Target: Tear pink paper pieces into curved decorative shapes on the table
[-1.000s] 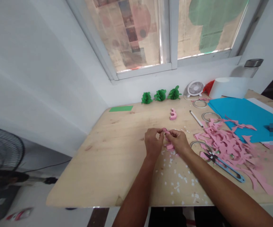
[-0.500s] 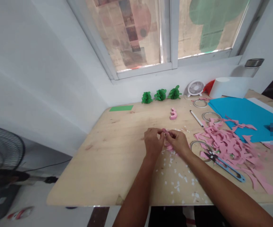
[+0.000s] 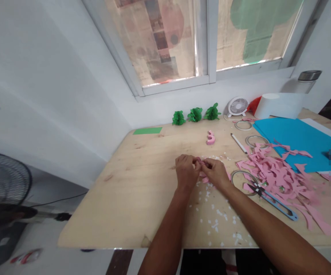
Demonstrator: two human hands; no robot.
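Note:
My left hand (image 3: 186, 169) and my right hand (image 3: 214, 170) meet fingertip to fingertip over the middle of the table. Both pinch a small pink paper piece (image 3: 199, 160), mostly covered by the fingers. More pink paper pieces (image 3: 205, 178) lie on the wood just under my right hand. Beyond the hands sits a pink cut-out shaped like a 3 (image 3: 210, 138). Tiny white scraps (image 3: 215, 225) are scattered between my forearms. To the right of my right hand are a ring of tape (image 3: 244, 182) and blue-handled thread snips (image 3: 276, 202).
A heap of pink paper offcuts (image 3: 280, 172) covers the right side, partly over blue sheets (image 3: 305, 133). Green paper ornaments (image 3: 194, 114) and a small white fan (image 3: 238, 106) stand by the wall. A marker (image 3: 239, 143) and green strip (image 3: 147, 131) lie flat on the table (image 3: 119, 202).
Both hands stay in nearly the same place, the fingertips shifting slightly around the pink paper piece. The other things on the table have not moved.

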